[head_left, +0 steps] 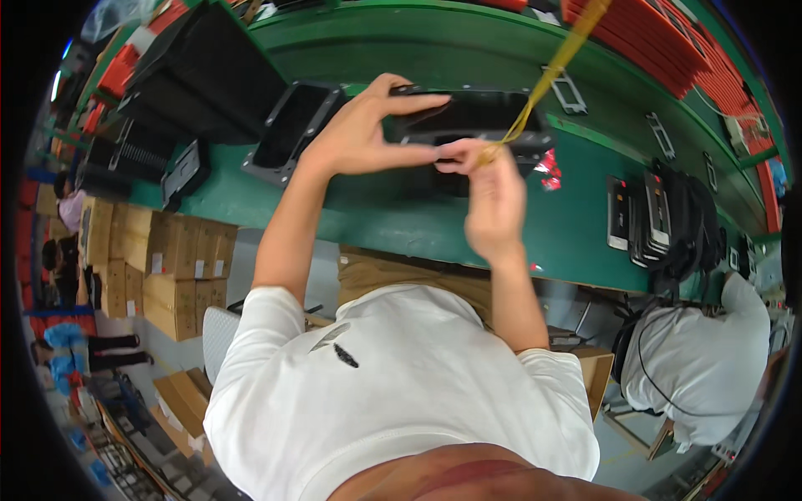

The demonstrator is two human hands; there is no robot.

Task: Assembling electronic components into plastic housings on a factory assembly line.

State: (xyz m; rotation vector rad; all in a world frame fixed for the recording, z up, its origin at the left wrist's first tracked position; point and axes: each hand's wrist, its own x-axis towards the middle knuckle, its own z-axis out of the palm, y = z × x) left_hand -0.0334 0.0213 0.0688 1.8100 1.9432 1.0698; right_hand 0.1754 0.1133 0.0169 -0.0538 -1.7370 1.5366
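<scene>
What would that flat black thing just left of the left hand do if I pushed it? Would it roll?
The flat black thing probably wouldn't roll: it's flat, with straight sides and corners. It looks stiff, since its frame shows no sagging. Its shiny dark middle might be slippery or scratch easily.

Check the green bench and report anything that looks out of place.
Loose red scraps lie on the green bench, just right of the handled black panel, and a smaller red piece sits near the front edge. They look like stray litter; I see no spill.
</scene>
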